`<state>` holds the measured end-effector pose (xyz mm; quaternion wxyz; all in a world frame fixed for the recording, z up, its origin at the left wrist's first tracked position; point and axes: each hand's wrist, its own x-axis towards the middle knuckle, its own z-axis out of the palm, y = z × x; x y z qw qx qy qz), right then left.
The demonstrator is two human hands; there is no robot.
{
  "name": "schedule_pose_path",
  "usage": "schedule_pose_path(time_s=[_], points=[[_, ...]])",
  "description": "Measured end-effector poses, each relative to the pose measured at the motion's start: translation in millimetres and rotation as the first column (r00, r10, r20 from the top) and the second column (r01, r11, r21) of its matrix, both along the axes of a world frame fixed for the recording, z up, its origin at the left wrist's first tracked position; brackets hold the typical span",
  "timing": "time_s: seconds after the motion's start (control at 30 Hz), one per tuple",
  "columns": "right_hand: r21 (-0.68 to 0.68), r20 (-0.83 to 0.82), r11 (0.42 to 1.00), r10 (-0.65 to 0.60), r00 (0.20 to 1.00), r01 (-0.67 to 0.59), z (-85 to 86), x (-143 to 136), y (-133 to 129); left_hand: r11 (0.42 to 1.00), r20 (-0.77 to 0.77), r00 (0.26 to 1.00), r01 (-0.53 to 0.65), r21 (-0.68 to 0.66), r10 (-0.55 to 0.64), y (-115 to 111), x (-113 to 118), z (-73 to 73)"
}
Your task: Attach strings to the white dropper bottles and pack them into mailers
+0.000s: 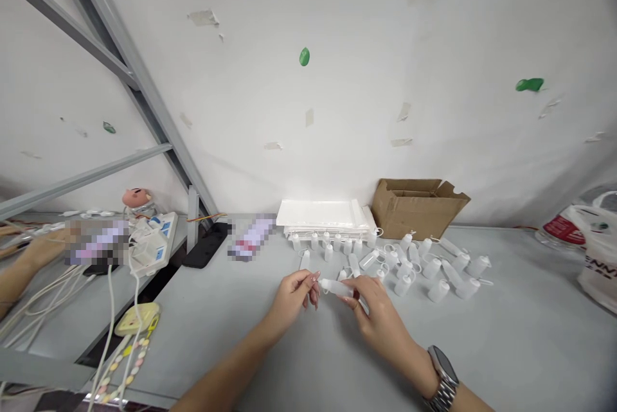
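- Grey flat tabletop [520, 348] stretches from its left edge rightward past the hands; upright and fallen bottles [438, 291] crowd beyond.
- Cloudy-white cylindrical plastic bottle [339, 288] hangs between the hands, long axis sideways, nozzle leftward.
- Right hand [378, 315] grasps its base end; left hand [292, 299] meets the nozzle, grip unclear.
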<state>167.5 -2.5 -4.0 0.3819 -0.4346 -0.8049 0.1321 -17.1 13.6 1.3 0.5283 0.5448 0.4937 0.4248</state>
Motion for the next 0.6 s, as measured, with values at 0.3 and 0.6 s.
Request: schedule_pose_path(time_s=[0.3, 0.6], points=[[-0.226, -0.153, 0.974, -0.011, 0.988, -0.024, 1.3, -8.7, -4.3, 0.985, -0.192, 0.978, -0.046, 0.163, 0.077, -3.6, -6.5, 9.7], [-0.481, -0.280, 0.850, 0.082, 0.956, -0.214, -2.4, -28.3, -22.2, 0.992, 0.087, 0.992, -0.078, -0.094, 0.087, -36.2, -3.0, 10.7]])
